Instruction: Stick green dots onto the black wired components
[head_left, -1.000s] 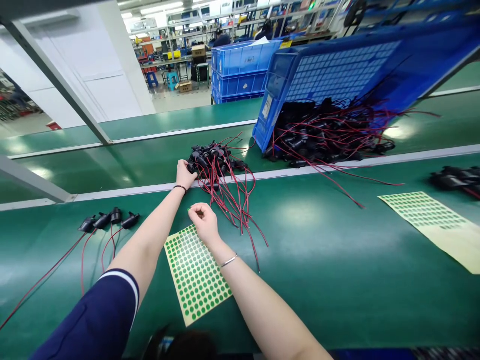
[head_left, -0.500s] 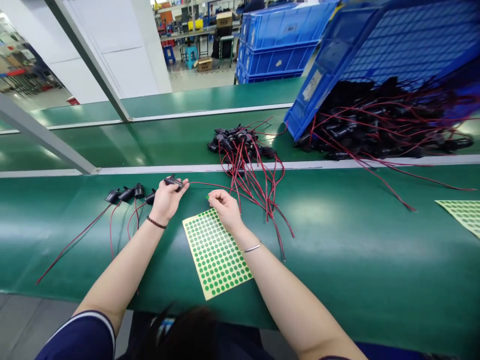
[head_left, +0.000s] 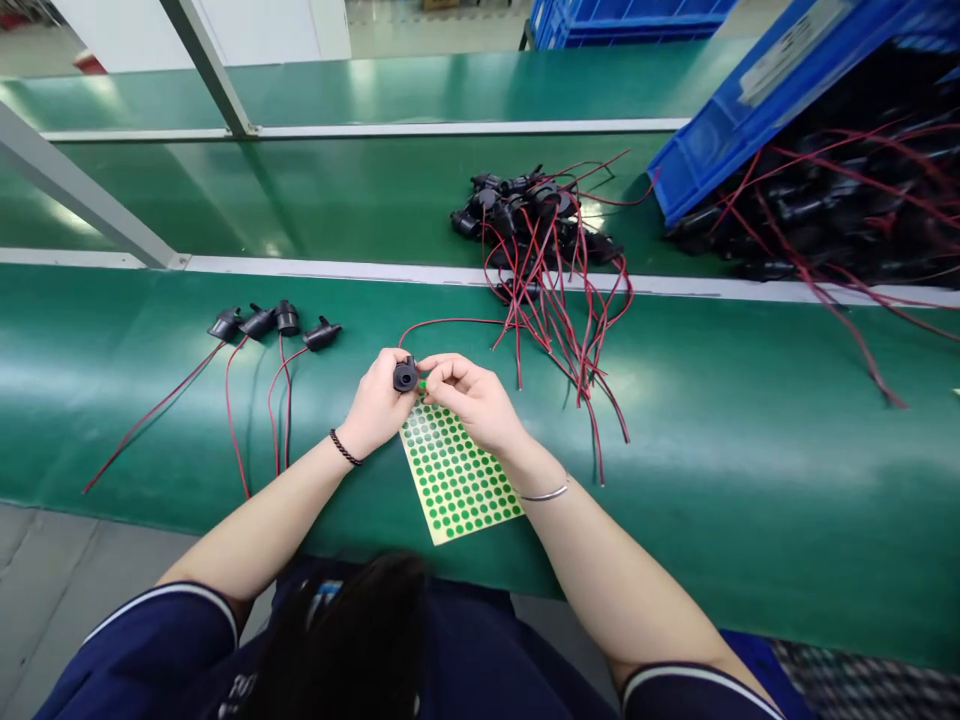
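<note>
The left hand (head_left: 381, 395) was closed around a small black piece (head_left: 406, 376), its round end with a hole turned up towards the camera. A thin red wire (head_left: 454, 321) curved from behind that hand to the loose wires on the right. The right hand (head_left: 474, 397) was just beside the piece, thumb and finger bent close together — whether they gripped anything could not be told, as a bit of green showed right by the fingertips.

Below both hands, a pale sheet (head_left: 472, 485) with rows of green dots lay on the green worktop (head_left: 720, 470), partly covered by the right hand and wrist. Four more black pieces (head_left: 257, 322) with red wires sat in a row to the left. Beyond the hands, a pile of similar pieces (head_left: 525, 210) lay mostly past a white strip (head_left: 322, 268), its wires trailing over it; farther right, a blue crate (head_left: 709, 150) stood tilted beside a larger heap (head_left: 847, 200).
</note>
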